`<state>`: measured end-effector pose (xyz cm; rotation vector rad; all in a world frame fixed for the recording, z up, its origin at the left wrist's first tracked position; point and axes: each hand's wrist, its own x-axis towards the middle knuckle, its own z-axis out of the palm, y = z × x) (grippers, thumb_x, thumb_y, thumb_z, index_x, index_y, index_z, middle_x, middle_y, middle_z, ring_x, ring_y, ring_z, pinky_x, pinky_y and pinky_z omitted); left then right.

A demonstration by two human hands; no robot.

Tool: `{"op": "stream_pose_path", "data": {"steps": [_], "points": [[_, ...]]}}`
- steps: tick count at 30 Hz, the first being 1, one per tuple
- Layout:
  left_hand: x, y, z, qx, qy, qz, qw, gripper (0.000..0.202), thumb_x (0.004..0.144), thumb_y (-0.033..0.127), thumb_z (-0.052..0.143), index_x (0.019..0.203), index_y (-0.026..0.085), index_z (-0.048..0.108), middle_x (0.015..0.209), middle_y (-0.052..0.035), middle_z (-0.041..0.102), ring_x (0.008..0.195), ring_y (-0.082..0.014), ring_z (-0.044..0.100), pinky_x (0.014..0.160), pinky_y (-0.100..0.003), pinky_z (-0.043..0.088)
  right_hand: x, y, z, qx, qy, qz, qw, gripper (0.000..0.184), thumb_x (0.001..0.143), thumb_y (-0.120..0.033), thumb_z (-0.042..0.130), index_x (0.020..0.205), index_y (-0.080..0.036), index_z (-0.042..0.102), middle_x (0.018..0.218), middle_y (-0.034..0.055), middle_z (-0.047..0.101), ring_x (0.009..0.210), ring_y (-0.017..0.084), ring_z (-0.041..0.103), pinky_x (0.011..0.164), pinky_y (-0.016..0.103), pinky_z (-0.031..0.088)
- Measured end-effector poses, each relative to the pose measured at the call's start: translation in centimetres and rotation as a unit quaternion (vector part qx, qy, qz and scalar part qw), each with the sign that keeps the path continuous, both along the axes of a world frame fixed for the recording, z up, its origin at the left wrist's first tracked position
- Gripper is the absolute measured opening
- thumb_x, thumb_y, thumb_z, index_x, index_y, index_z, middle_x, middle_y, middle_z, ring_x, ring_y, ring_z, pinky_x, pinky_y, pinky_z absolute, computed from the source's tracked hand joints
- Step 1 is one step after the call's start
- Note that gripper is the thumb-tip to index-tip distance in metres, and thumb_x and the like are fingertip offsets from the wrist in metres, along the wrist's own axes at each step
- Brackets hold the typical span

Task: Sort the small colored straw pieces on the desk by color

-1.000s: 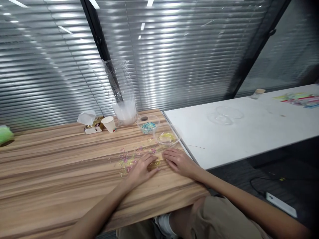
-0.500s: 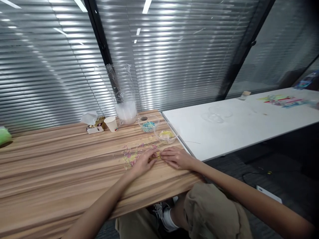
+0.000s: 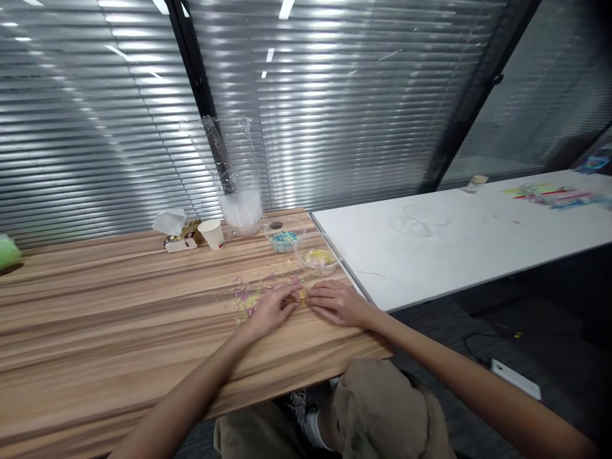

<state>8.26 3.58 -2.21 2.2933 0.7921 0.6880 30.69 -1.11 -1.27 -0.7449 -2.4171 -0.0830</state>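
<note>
Small coloured pieces point(image 3: 247, 298), pink and yellow, lie scattered on the wooden table point(image 3: 119, 319). My left hand point(image 3: 271, 307) rests on the table at their right edge, fingers curled together toward a few yellow pieces point(image 3: 301, 295). My right hand point(image 3: 335, 301) lies opposite it, fingers pressed together, and the fingertips of both hands meet over those yellow pieces. What each hand pinches is too small to make out. Just behind my right hand stands a clear bowl point(image 3: 317, 259) with yellow pieces, and behind that a clear bowl point(image 3: 285, 238) with blue pieces.
A paper cup point(image 3: 211, 234), a tissue and small box point(image 3: 174, 231) and a wrapped stack of clear bowls point(image 3: 240, 210) stand at the table's back. A white table point(image 3: 478, 248) adjoins on the right with clear bowls point(image 3: 421, 221). A green object point(image 3: 7, 252) sits far left.
Both hands lay flatter and slightly apart a second ago; their fingertips have since drawn together over the yellow pieces. The view has shifted a little.
</note>
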Motion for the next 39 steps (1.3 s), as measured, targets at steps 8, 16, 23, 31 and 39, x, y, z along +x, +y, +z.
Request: {"op": "stream_pose_path", "data": {"steps": [8,16,23,31,39], "points": [[0.2,-0.8,0.4,0.118,0.022,-0.011,0.993,0.031,0.085,0.011,0.046,0.114,0.017,0.056,0.089,-0.0068,0.061,0.091,-0.0196,0.053,0.08,-0.032,0.045,0.0,0.0,0.4,0.026,-0.066,0.066,0.995,0.02,0.09,-0.014,0.047,0.099,-0.015,0.064,0.101,0.0065,0.065,0.101,0.018,0.054,0.086,0.033,0.047],[-0.3,-0.7,0.3,0.039,-0.067,0.073,0.994,0.031,0.084,0.01,0.042,0.111,0.018,0.055,0.088,-0.0055,0.062,0.081,-0.0169,0.057,0.077,-0.03,0.047,-0.1,0.1,-0.1,0.032,-0.032,-0.015,0.999,0.017,0.091,-0.017,0.048,0.1,-0.016,0.063,0.095,0.0062,0.066,0.096,0.018,0.056,0.083,0.033,0.049],[-0.4,-0.9,0.5,0.043,-0.084,0.066,0.993,0.035,0.082,0.014,0.05,0.117,0.019,0.053,0.088,-0.0043,0.062,0.079,-0.0153,0.059,0.075,-0.029,0.048,-0.2,0.1,-0.4,0.044,-0.014,-0.007,0.999,0.018,0.092,-0.014,0.045,0.091,-0.014,0.063,0.094,0.0055,0.066,0.095,0.019,0.055,0.08,0.032,0.049],[2.5,-0.8,0.4,0.067,-0.05,0.063,0.995,0.026,0.085,0.015,0.05,0.109,0.018,0.06,0.089,-0.004,0.069,0.081,-0.0165,0.064,0.076,-0.029,0.051,0.0,0.8,-1.4,0.018,0.03,-0.11,0.993,0.021,0.092,-0.013,0.041,0.082,-0.015,0.06,0.087,0.0071,0.061,0.085,0.019,0.055,0.075,0.034,0.047],[-0.2,-0.4,1.9,0.066,0.022,0.033,0.997,0.041,0.092,0.03,0.041,0.131,0.019,0.044,0.13,-0.0085,0.052,0.122,-0.0208,0.046,0.105,-0.042,0.033,-0.1,0.3,-0.6,0.082,0.118,-0.255,0.956,0.034,0.092,-0.017,0.037,0.125,-0.014,0.044,0.085,0.009,0.061,0.077,0.022,0.056,0.068,0.033,0.047]]}}
